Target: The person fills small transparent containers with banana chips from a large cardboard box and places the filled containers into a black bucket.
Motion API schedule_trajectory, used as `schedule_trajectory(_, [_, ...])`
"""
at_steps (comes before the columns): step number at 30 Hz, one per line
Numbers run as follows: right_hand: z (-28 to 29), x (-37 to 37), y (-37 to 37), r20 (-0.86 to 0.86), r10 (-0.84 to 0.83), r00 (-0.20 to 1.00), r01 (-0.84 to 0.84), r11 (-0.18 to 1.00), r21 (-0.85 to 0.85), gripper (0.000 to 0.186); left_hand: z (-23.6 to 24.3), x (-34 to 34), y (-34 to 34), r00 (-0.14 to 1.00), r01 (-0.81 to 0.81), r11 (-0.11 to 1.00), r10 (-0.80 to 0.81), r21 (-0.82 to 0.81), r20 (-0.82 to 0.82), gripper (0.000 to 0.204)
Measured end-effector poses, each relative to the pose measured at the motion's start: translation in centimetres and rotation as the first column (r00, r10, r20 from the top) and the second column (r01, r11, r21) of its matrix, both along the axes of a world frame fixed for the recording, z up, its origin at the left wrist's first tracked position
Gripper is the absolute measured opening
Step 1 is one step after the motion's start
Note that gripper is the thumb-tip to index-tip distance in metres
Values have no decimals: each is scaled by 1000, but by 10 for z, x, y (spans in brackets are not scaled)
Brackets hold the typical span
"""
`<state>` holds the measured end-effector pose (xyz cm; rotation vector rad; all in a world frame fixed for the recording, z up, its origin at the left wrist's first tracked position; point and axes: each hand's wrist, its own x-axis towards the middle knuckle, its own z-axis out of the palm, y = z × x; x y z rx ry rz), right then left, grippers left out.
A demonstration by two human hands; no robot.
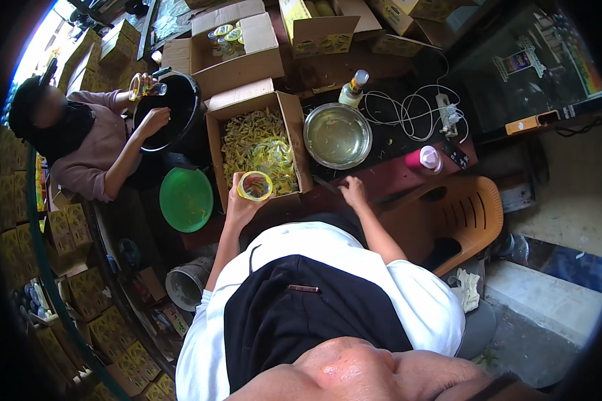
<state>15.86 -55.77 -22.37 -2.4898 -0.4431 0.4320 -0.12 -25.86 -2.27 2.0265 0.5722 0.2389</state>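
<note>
My left hand grips a clear cup with a yellow rim and small pieces inside, held over the front edge of an open cardboard box. The box holds many small yellowish pieces and a crumpled clear plastic bag. My right hand is closed on a thin greyish strip, too small to identify, below a steel bowl of pale liquid. A bottle stands behind that bowl.
At left a co-worker holds a jar over a black tub, behind a green basin. More boxes stand at the back. At right are cables, a power strip, a pink container and an orange plastic chair.
</note>
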Motion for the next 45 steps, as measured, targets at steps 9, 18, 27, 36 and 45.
schedule_trajectory(9, [-26, -13, 29, 21, 178, 984, -168, 958, -232, 43, 1, 1, 4, 995, 50, 995, -41, -85, 95, 54])
schedule_trajectory(18, [-13, -12, 34, 71, 230, 971, -199, 934, -298, 37, -7, -4, 13, 990, -23, 875, 89, -484, 113, 56])
schedule_trajectory(27, [26, 13, 32, -270, 97, 958, -82, 994, 66, 17, -7, 1, 23, 985, -19, 905, 88, -424, 146, 59])
schedule_trajectory(36, [147, 14, 89, -533, 313, 786, 151, 739, 657, 11, 18, 15, 24, 988, -67, 994, 54, 90, 142, 65])
schedule_trajectory(45, [212, -20, 154, 76, 301, 951, -285, 750, 597, 18, 23, 21, 29, 996, -88, 876, 73, 474, 50, 62])
